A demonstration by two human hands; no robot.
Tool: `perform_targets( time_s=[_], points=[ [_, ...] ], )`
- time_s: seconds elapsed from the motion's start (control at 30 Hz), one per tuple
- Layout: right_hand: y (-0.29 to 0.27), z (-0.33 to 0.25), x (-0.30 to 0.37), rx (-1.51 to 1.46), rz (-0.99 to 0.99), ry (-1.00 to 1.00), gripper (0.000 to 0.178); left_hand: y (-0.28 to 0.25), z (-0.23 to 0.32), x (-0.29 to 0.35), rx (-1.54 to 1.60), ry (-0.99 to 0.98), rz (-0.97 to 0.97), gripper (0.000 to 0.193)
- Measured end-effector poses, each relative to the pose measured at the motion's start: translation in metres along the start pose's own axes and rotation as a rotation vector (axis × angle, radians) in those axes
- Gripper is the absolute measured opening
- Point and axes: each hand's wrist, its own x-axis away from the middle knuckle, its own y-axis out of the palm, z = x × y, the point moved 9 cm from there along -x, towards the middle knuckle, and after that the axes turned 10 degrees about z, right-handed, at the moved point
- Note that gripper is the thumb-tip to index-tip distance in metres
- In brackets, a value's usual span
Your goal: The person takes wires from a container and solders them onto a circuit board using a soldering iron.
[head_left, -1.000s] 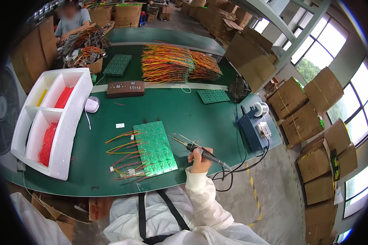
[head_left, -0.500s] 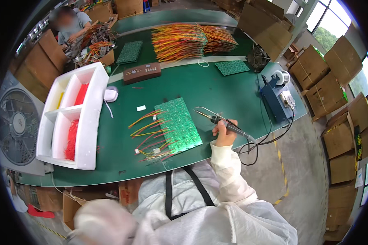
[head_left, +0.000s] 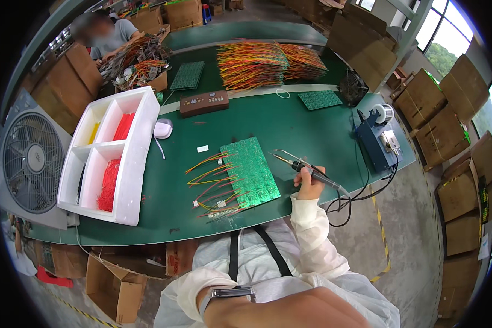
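Note:
My right hand (head_left: 310, 184) is closed round the grey and black grip of a soldering iron (head_left: 299, 165), with a thin metal tube beside its tip. The tip points left, just off the right edge of a green circuit board panel (head_left: 250, 172) and not touching it. Red and yellow wires (head_left: 207, 188) with small white connectors stick out from the panel's left side. My left hand (head_left: 295, 309), wearing a watch (head_left: 232, 292) at the wrist, crosses in front of my body close to the camera; its fingers cannot be made out.
A white foam tray (head_left: 135, 186) of red and yellow wires stands left, by a fan (head_left: 33, 161). A blue soldering station (head_left: 378, 141) sits right. Behind lie a brown case (head_left: 204, 103), wire bundles (head_left: 254, 65) and spare panels (head_left: 319, 99). Another person (head_left: 106, 41) works far left.
My left arm has swung from the lower left, where it was blurred, across my body to the right. The whole view has shifted slightly. My right hand keeps hold of the soldering iron.

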Motion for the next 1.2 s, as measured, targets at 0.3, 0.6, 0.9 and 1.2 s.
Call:
perform_targets(
  time_s=[0.3,0.6,0.9,1.2],
  points=[
    [0.001,-0.001,0.0,0.011,-0.012,-0.002,0.013,0.001,-0.007,-0.014,0.047,0.007,-0.287,0.023],
    [0.0,0.001,-0.001,0.014,-0.011,0.001,0.015,0.0,-0.015,-0.014,0.131,0.035,-0.491,0.034],
    [0.001,0.0,-0.001,0.009,-0.027,-0.005,0.015,-0.012,-0.021,-0.013,0.137,0.057,-0.523,0.045],
    [-0.001,0.004,-0.003,0.003,-0.031,0.003,0.017,0.003,-0.021,-0.002,0.288,0.213,-0.787,0.079]
  ],
)
